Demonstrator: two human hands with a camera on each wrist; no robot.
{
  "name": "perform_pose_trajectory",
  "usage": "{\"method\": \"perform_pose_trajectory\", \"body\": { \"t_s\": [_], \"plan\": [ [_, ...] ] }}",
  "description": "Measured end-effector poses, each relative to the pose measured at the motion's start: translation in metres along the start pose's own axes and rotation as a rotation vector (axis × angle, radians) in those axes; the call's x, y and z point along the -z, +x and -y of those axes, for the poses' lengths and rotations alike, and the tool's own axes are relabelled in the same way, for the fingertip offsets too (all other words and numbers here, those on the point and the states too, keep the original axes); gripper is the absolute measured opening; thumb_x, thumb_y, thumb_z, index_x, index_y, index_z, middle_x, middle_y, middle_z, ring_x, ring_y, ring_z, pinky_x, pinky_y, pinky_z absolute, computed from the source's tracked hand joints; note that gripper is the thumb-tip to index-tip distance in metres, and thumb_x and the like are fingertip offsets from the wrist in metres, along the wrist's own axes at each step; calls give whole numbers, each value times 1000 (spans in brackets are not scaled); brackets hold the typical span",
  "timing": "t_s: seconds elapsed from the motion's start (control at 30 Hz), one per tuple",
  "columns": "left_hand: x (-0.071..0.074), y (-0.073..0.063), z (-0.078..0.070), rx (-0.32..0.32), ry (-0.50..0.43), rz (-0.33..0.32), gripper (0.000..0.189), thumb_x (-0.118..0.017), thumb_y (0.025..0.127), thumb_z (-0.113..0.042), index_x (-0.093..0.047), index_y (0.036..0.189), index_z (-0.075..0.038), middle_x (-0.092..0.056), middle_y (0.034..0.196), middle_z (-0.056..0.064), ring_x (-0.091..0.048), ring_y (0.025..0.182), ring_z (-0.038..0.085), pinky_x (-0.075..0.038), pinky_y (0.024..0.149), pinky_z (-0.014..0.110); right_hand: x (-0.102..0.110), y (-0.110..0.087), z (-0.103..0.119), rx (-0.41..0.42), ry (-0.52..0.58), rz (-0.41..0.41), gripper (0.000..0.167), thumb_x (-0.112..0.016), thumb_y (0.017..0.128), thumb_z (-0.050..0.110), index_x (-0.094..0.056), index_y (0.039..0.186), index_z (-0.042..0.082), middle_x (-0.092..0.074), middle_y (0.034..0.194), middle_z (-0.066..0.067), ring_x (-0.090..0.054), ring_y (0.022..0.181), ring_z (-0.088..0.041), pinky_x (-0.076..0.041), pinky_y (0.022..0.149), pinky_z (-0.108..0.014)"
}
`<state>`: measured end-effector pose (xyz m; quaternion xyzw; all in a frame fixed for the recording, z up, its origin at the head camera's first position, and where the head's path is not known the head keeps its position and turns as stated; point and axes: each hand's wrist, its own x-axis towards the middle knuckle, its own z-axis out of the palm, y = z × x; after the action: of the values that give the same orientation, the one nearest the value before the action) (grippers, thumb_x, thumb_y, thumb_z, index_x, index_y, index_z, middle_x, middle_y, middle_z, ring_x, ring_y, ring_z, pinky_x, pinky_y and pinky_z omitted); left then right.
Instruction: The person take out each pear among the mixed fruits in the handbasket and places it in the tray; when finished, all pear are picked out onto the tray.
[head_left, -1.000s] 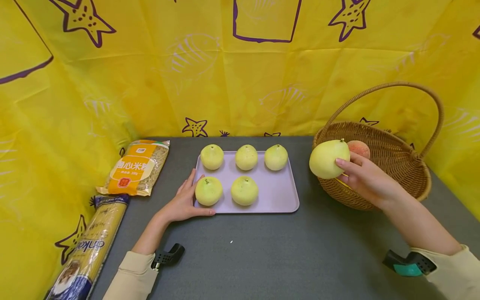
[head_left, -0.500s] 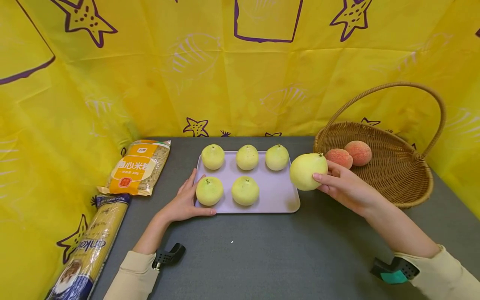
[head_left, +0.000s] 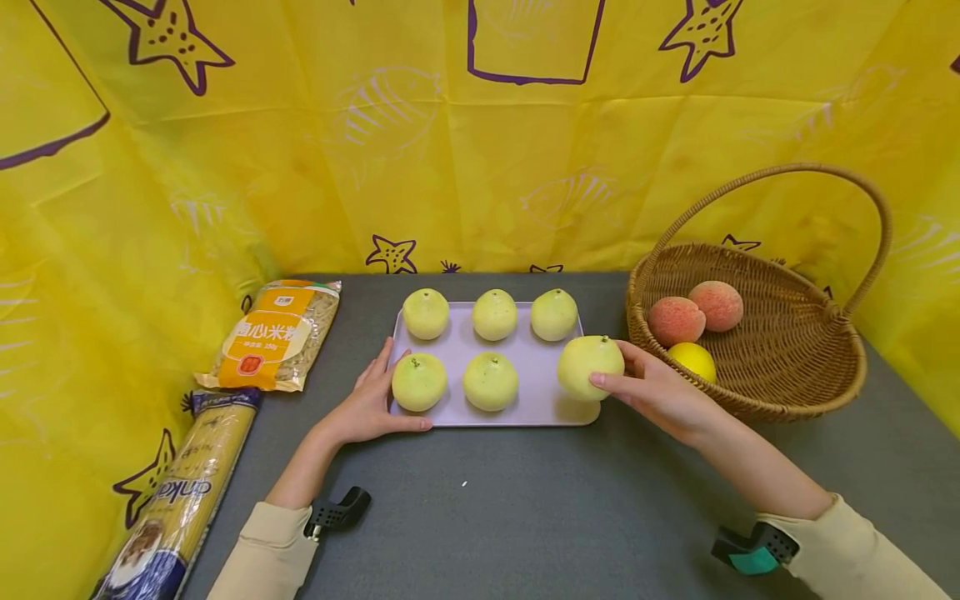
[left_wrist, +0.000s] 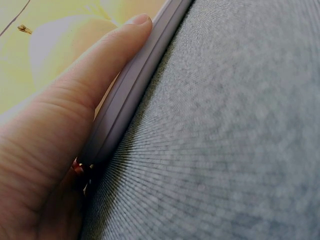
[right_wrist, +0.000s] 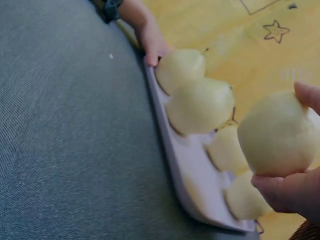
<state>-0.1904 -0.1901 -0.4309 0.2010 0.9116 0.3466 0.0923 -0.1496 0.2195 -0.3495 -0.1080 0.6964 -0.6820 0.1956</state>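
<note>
A pale yellow-green pomelo (head_left: 588,367) is pinched between the thumb and fingers of my right hand (head_left: 660,396), over the front right part of a lilac tray (head_left: 536,392); its shadow falls on the tray. In the right wrist view the same pomelo (right_wrist: 277,135) appears close up, its stem end hidden. Several similar pomelos (head_left: 490,382) sit in two rows on the tray. My left hand (head_left: 367,404) rests against the tray's front left corner, fingers along the left side. Its straight thumb (left_wrist: 110,55) lies along the front rim in the left wrist view.
At the right stands a wicker basket (head_left: 795,354) with a tall handle, holding two peaches (head_left: 716,306) and a yellow lemon-like fruit (head_left: 693,361). On the left lie an orange noodle packet (head_left: 270,337) and a long spaghetti pack (head_left: 183,500). Yellow patterned cloth (head_left: 480,167) encloses the table.
My right hand has carried the pomelo from in front of the basket leftward and toward me, over the tray. Basket fruit behind it has come into view. My left hand has stayed at the tray.
</note>
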Motion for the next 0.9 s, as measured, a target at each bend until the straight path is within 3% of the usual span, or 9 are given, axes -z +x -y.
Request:
{"method": "perform_pose_trajectory", "body": {
  "t_s": [0.3,0.7,0.9],
  "plan": [
    [0,0,1,0,-1,0,119,-83,69,-56,-18,156,-6,13,160,22,4,145,45,0,109,66,-2,10,-23,-83,-144,-59,66,-67,93,18,-33,146,-4,-55,128,-16,-54,110,-17,-41,96,-25],
    [1,0,0,-4,0,0,117,-83,70,-55,-19,156,-6,13,160,22,3,144,46,-1,109,67,-4,22,-40,-75,-250,-83,70,-72,90,25,-37,145,0,-50,138,-19,-49,123,-28,-34,104,-44],
    [1,0,1,-4,3,-2,118,-83,70,-55,-19,156,-6,13,160,23,3,144,47,-1,108,67,-4,25,-45,-60,-293,-92,70,-71,90,27,-37,146,0,-47,142,-19,-46,130,-31,-36,104,-44]
  ]
}}
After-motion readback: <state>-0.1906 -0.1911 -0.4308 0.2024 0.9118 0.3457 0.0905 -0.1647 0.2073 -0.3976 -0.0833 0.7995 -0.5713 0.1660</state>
